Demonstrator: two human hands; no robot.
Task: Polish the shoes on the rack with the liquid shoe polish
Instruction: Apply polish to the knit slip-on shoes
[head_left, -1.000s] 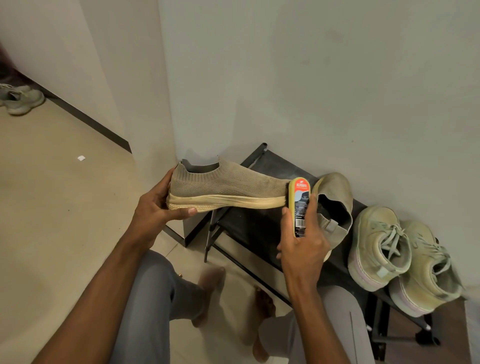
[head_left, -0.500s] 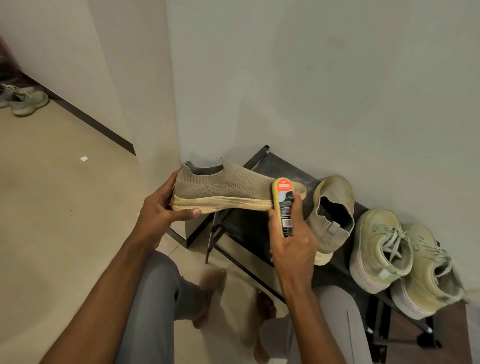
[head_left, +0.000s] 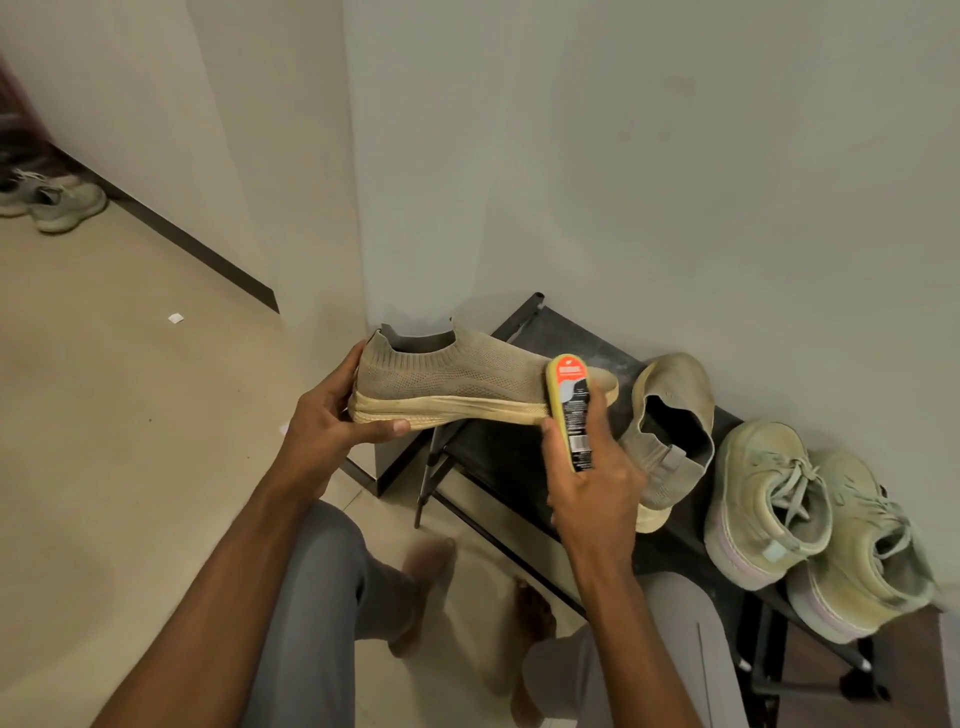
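Head view: left hand (head_left: 332, 421) grips knit shoe (head_left: 452, 379) heel; right hand (head_left: 592, 478) presses polish bottle (head_left: 570, 410) against toe.

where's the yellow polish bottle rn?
Head view, centre-right: yellow polish bottle in the right hand, against the toe end of the beige knit slip-on shoe held by the left hand.

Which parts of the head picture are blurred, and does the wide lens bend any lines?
Head view: the bare feet below are smeared; the held knit shoe and polish bottle are sharp; the dark baseboard slants steeply from wide-angle distortion; light is dim and soft, without glare.
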